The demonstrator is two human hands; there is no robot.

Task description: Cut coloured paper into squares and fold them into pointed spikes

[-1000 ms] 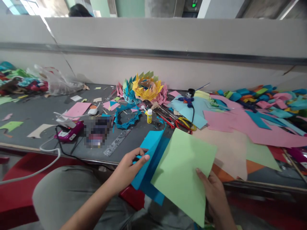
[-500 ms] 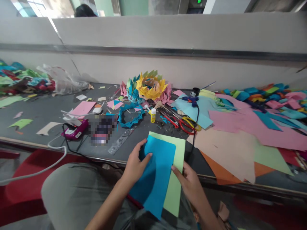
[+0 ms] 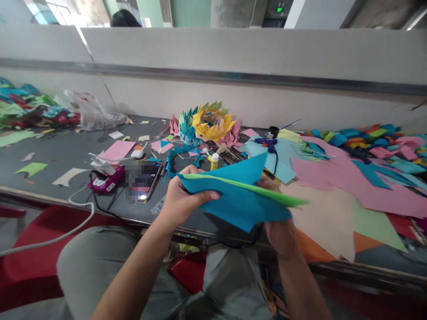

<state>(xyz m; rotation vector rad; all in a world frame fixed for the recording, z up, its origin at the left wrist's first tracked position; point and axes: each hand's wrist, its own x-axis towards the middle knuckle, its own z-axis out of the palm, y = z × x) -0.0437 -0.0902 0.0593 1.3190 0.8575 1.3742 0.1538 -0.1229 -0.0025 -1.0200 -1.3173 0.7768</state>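
Note:
Between my hands, above the table's front edge, are blue paper (image 3: 230,202) and a light green sheet (image 3: 253,190), bent and blurred by motion. The green edge runs between a blue part above and a blue part below. My left hand (image 3: 183,195) pinches the papers at their left end, thumb on the front. At the right end my right hand (image 3: 278,226) grips the papers from behind; its fingers are partly hidden. Just beyond the papers stand a glue bottle (image 3: 215,161) with a white cap and a blue zigzag paper ring (image 3: 176,161).
Behind lie several folded-paper rings, a yellow one (image 3: 213,126) in front. A hot glue gun (image 3: 267,143) rests on light blue paper. Pink sheets (image 3: 333,178) spread rightward. A phone (image 3: 151,180) and a purple power strip (image 3: 106,180) with cords lie left.
Both hands have risen with the papers, which were upright and nearly flat and are now turned sideways and bent. The right hand has moved to the papers' right end.

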